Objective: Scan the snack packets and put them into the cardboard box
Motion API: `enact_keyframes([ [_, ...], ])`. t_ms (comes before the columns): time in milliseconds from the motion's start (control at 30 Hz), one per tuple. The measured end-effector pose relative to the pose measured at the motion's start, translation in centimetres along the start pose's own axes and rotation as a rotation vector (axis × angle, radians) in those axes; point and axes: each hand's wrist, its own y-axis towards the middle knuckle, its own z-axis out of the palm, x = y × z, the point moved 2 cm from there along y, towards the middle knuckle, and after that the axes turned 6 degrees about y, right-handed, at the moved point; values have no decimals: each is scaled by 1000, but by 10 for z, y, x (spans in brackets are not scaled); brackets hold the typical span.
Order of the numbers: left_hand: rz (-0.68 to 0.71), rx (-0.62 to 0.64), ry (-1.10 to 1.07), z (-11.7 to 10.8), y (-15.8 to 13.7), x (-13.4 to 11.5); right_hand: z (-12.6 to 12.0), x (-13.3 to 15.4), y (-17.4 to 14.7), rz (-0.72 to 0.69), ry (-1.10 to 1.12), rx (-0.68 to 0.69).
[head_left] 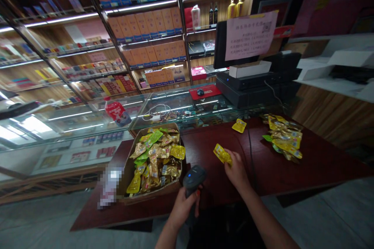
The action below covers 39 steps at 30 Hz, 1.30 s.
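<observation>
My left hand [183, 206] is wrapped round the handle of a black barcode scanner [194, 178], which shows a small blue light on top. A yellow snack packet [222, 154] is pinched between the thumb and fingers of my right hand [236, 169], held above the dark red table. To the left stands an open cardboard box [125, 199] full of gold, yellow and green snack packets [154, 159]. One more yellow packet [239, 125] lies alone near the table's back edge. On the right side is a loose pile of similar packets [284, 136].
A black cable [250, 144] runs across the dark red table [204, 140]. Behind it is a glass display counter [172, 101] with a red bottle [116, 111], a mouse [200, 92] on a red mat, and a monitor [221, 46] bearing a paper notice. Shelves of boxes line the wall.
</observation>
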Motion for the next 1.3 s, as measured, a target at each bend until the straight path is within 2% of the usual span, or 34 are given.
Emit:
enact_keyframes([
  [300, 16, 15, -5, -2, 1, 3, -3, 4, 0, 58, 137, 107],
  [700, 38, 22, 32, 1, -4, -11, -2, 3, 1, 71, 151, 109],
  [967, 45, -13, 50, 5, -5, -16, -8, 11, 1, 86, 173, 116],
  [1067, 23, -31, 18, 6, -5, -15, -10, 6, 3, 162, 234, 84],
  [1167, 4, -49, -24, 7, -3, -12, -12, 2, 10, 341, 400, 46],
  [1233, -14, -51, -34, 7, -1, -9, -10, 9, 18, 440, 552, 36],
  [1300, -33, -52, -33, 7, 0, -9, -1, 24, 29, 479, 701, 56],
])
